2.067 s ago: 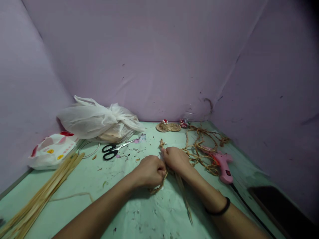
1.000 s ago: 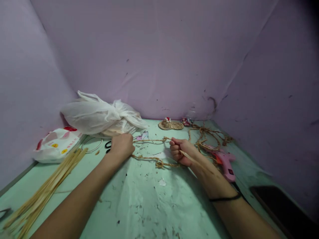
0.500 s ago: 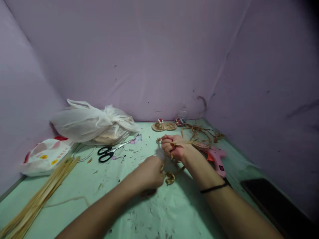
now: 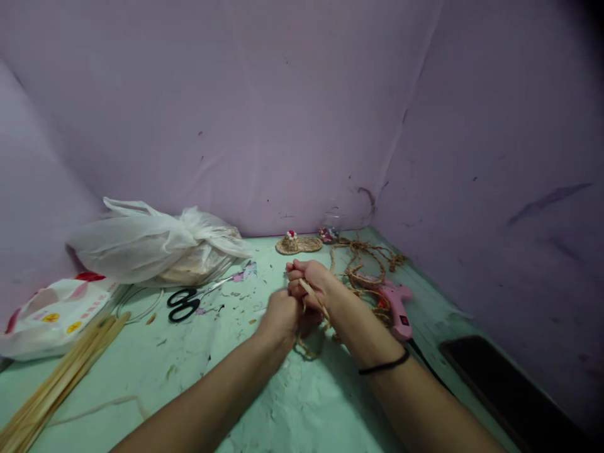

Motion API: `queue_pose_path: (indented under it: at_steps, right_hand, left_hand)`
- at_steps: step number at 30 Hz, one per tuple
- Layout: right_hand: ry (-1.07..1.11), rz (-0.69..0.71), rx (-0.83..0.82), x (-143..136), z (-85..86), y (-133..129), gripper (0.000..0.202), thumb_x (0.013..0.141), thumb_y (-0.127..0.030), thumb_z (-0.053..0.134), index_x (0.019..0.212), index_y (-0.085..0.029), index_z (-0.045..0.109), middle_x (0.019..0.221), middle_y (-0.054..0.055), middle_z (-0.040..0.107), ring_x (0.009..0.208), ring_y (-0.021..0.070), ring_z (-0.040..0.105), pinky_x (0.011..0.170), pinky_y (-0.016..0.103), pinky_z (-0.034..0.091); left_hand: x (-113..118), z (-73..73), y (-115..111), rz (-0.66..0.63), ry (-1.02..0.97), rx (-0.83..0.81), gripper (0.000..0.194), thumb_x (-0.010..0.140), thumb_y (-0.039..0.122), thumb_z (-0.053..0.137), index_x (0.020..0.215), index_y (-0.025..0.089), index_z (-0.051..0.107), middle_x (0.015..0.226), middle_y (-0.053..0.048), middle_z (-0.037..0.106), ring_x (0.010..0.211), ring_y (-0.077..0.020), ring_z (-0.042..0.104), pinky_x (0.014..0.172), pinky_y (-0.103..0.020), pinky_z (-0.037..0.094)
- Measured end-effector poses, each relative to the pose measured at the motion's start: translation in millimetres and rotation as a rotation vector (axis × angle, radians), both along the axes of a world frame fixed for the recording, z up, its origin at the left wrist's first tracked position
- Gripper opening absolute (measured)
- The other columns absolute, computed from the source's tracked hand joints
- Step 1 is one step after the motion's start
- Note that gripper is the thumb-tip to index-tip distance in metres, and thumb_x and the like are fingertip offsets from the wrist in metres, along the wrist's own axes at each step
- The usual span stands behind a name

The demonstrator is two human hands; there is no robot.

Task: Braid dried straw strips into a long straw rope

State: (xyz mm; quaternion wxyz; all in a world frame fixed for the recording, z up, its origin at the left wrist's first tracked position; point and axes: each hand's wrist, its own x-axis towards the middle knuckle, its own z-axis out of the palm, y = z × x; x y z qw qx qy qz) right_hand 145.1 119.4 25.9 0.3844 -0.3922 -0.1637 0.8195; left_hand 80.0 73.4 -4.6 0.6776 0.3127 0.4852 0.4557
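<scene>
My right hand (image 4: 312, 284) is closed in a fist around a pale dried-grass strand (image 4: 313, 297), which crosses its palm and trails toward the wrist. Close against it, my left hand (image 4: 280, 316) is also closed, its fingertips mostly turned away from view. Below the two hands a braided cord (image 4: 306, 350) of the same tan fibre hangs near the table in a loop. It appears to run up into the left hand, though the exact grip is hidden. More braided cord (image 4: 361, 255) lies loosely coiled beyond my right wrist.
Black-handled scissors (image 4: 184, 304) and pale straw strips (image 4: 70, 371) lie left, near a tied plastic bag (image 4: 155, 242) and a white packet (image 4: 56, 314). A small woven slipper (image 4: 302, 245) with beads stands behind. At right are a pink glue gun (image 4: 399, 311) and a dark phone-like slab (image 4: 500, 384).
My left hand has come up against the right one. The strand in my right hand now slants downward, and the hanging braid has shifted. The whole view has turned slightly right.
</scene>
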Motion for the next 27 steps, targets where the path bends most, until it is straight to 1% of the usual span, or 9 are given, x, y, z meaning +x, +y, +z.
queue_pose_path:
  at_steps: [3,5,8,10,13,15,19,22,27]
  right_hand:
    - [0.049,0.070,0.025,-3,-8.4,-15,0.029,0.090,-0.022,0.025,0.065,-0.016,0.040,0.036,-0.011,0.019,0.028,0.0036,0.016,0.028,0.012,0.014]
    - [-0.004,0.054,0.083,-9,-18.9,-24,0.027,0.087,-0.021,0.027,0.065,-0.016,0.042,0.035,-0.010,0.023,0.028,0.0035,0.017,0.029,0.012,0.014]
    - [-0.161,0.024,0.215,-17,-33.6,-32,0.017,0.081,-0.018,0.035,0.068,-0.015,0.046,0.037,-0.008,0.032,0.028,0.0033,0.022,0.028,0.013,0.011]
    - [-0.247,0.046,0.276,-18,-39.4,-32,0.014,0.078,-0.018,0.037,0.070,-0.015,0.048,0.040,-0.007,0.039,0.028,0.0035,0.027,0.028,0.013,0.013]
    - [-0.363,0.132,0.316,-13,-42.9,-29,0.014,0.077,-0.017,0.036,0.072,-0.014,0.048,0.044,-0.003,0.051,0.029,0.0054,0.036,0.027,0.014,0.020]
    - [-0.449,0.196,0.372,-8,-42.8,-26,0.016,0.077,-0.017,0.036,0.072,-0.013,0.050,0.046,0.000,0.055,0.030,0.0073,0.042,0.027,0.016,0.024]
    - [-0.599,0.315,0.480,2,-39.0,-25,0.020,0.078,-0.020,0.041,0.066,-0.012,0.054,0.046,0.002,0.056,0.033,0.0082,0.047,0.030,0.017,0.030]
    - [-0.652,0.312,0.513,6,-36.6,-25,0.019,0.077,-0.021,0.044,0.065,-0.012,0.055,0.050,0.000,0.057,0.035,0.0070,0.048,0.031,0.016,0.030]
    - [-0.672,0.310,0.557,6,-37.3,-27,0.017,0.075,-0.019,0.044,0.064,-0.014,0.056,0.047,-0.002,0.054,0.036,0.0072,0.047,0.033,0.016,0.031]
  left_hand:
    - [-30,7.1,11,0.053,0.164,0.015,0.008,0.060,0.011,0.052,0.066,0.011,0.055,0.054,-0.002,0.055,0.047,-0.0096,0.050,0.048,-0.022,0.040]
    - [-46,9.2,23,0.050,0.300,-0.022,0.008,0.065,0.018,0.051,0.065,0.011,0.055,0.050,0.000,0.052,0.042,-0.0077,0.045,0.040,-0.019,0.032]
    - [-55,9.8,39,-0.014,0.560,-0.028,0.023,0.069,0.027,0.054,0.051,0.013,0.049,0.037,0.004,0.039,0.032,-0.0042,0.030,0.035,-0.018,0.019]
    - [-55,10.6,46,-0.104,0.628,-0.004,0.030,0.066,0.026,0.058,0.044,0.013,0.044,0.033,0.004,0.035,0.030,-0.0035,0.027,0.035,-0.019,0.017]
    - [-52,12.0,50,-0.218,0.580,0.003,0.025,0.065,0.017,0.057,0.043,0.013,0.044,0.032,0.003,0.037,0.030,-0.0046,0.030,0.035,-0.020,0.015]
    - [-52,10.9,52,-0.268,0.534,-0.027,0.020,0.065,0.012,0.053,0.046,0.012,0.046,0.033,0.002,0.038,0.029,-0.0043,0.028,0.035,-0.020,0.012]
    - [-56,1.5,56,-0.274,0.455,-0.070,0.016,0.065,0.014,0.054,0.051,0.012,0.048,0.032,0.004,0.035,0.029,-0.0031,0.019,0.036,-0.021,0.006]
    - [-61,-5.9,58,-0.268,0.409,-0.034,0.015,0.063,0.017,0.058,0.053,0.013,0.048,0.033,0.006,0.033,0.031,-0.0028,0.019,0.036,-0.020,0.007]
    - [-65,-6.2,57,-0.391,0.366,-0.008,0.012,0.059,0.021,0.061,0.060,0.012,0.053,0.039,0.003,0.042,0.034,-0.0030,0.025,0.036,-0.018,0.011]
